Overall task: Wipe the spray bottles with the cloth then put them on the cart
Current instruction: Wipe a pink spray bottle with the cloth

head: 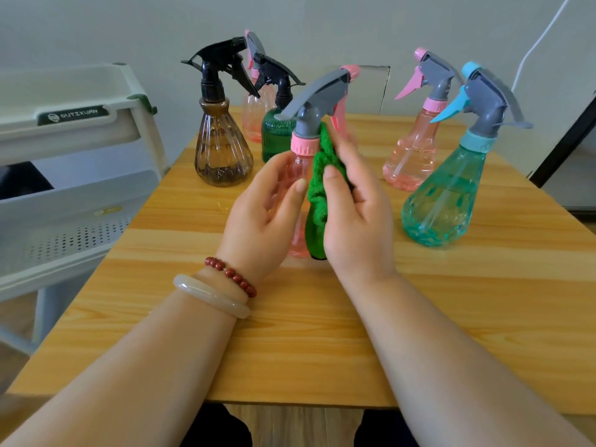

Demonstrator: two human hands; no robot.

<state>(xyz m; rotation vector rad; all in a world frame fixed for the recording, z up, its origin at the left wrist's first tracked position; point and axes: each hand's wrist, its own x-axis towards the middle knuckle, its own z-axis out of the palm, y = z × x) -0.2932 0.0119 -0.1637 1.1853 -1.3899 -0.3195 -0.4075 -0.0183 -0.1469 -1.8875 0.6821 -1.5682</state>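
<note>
Gripping the pink spray bottle [298,171] in the left hand [261,204], fingers and thumb curled round its clear body just under the collar. Keeping it roughly upright, long axis near vertical with a slight lean, base at the bench [290,333] or just above; cannot tell whether touching. Pinching the green cloth [317,179] in the right hand [354,208], thumb pressing it against the bottle's right flank from neck down toward base. Wiping, by the look of it, with no placing yet. Lying off to the left, just beside the bench: the cart [80,124], nearer the left hand than the right. Calls, most likely, for a leftward carry by the left hand after drawing the cloth away. Standing apart on the bench: the brown bottle [222,150] behind, the teal bottle [442,201] to the right.
</note>
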